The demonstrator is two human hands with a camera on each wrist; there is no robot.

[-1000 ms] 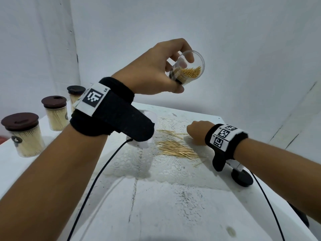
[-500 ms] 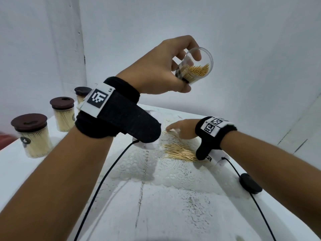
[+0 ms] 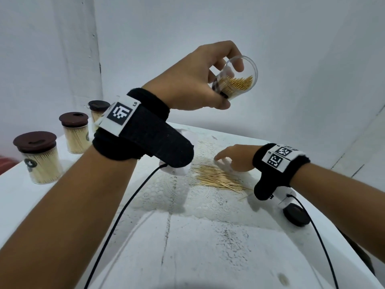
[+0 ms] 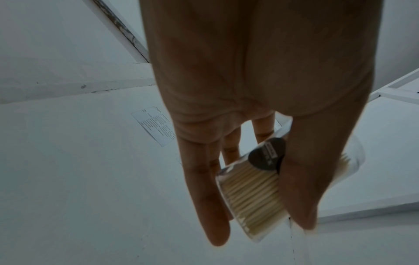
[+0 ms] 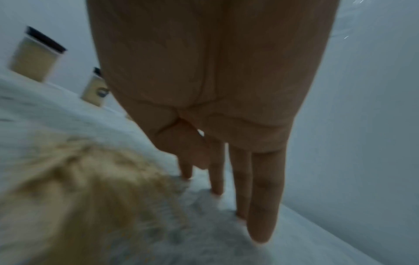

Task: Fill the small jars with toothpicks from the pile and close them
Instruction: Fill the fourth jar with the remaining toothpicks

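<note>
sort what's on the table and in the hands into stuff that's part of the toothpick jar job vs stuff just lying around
Part of the job:
- open jar, partly filled, held tilted in the left hand
- toothpick pile on the lace mat
- right hand reaching at the pile, fingers straight
- three filled, lidded jars on the left

Just lying about:
- black disc
- paper sheet on the wall

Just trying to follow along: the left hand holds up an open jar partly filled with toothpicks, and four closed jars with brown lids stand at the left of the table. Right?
Not quite: the head view shows three closed jars with brown lids at the left of the table, not four. The rest holds: the left hand holds up an open jar partly filled with toothpicks.
</note>
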